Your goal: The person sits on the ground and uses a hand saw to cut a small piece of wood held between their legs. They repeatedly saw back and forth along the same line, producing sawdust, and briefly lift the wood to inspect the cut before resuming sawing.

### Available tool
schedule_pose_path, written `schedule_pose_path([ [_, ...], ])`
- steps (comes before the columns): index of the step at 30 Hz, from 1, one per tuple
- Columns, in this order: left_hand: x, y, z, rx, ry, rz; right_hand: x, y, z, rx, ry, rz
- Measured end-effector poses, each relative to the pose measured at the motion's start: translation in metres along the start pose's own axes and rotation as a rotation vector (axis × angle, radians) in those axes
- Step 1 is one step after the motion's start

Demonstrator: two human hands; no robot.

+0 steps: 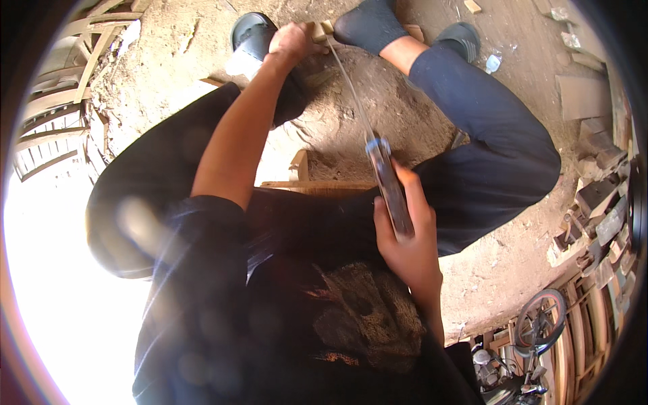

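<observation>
My right hand (pixel 407 233) is closed around the dark handle of a long thin blade (pixel 352 91) that runs up toward my feet. My left hand (pixel 291 42) reaches far forward and grips a small pale wooden piece (pixel 322 30) at the blade's far end. The wooden piece sits beside my dark-socked right foot (pixel 370 23). My legs in dark trousers are spread to either side of the blade. A wooden bench edge (pixel 317 184) shows between my knees.
Sawdust covers the dirt ground (pixel 378 115). Two dark slippers (pixel 251 30) lie near my feet. Wood offcuts (pixel 597 196) are piled at the right, a flat board (pixel 582 96) beyond them. Wooden frames (pixel 64 101) stand at the left. A small wheel (pixel 538 320) sits lower right.
</observation>
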State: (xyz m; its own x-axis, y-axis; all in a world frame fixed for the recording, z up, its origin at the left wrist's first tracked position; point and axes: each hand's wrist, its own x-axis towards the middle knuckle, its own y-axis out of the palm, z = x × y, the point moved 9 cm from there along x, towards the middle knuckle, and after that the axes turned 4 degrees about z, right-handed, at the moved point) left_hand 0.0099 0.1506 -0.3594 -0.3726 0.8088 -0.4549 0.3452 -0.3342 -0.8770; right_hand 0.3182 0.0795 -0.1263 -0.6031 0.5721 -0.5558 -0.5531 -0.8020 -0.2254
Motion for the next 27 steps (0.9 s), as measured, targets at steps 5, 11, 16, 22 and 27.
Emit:
schedule_pose_path([
  [5, 0.000, -0.002, -0.004, 0.023, 0.015, 0.044, -0.042, -0.020, 0.004, -0.137, -0.085, -0.068],
  [11, 0.001, 0.008, 0.000, -0.004, 0.047, -0.024, -0.004, -0.005, 0.000, -0.021, 0.084, 0.032],
  [16, 0.007, 0.000, -0.006, 0.033, 0.033, -0.016, -0.043, -0.022, 0.006, -0.038, 0.057, -0.039],
  [22, 0.017, 0.028, -0.006, 0.061, 0.059, 0.076, -0.003, 0.005, -0.009, -0.033, 0.168, 0.061],
  [27, 0.017, 0.016, -0.004, 0.070, 0.061, 0.024, -0.038, -0.005, -0.006, 0.027, 0.017, -0.049],
])
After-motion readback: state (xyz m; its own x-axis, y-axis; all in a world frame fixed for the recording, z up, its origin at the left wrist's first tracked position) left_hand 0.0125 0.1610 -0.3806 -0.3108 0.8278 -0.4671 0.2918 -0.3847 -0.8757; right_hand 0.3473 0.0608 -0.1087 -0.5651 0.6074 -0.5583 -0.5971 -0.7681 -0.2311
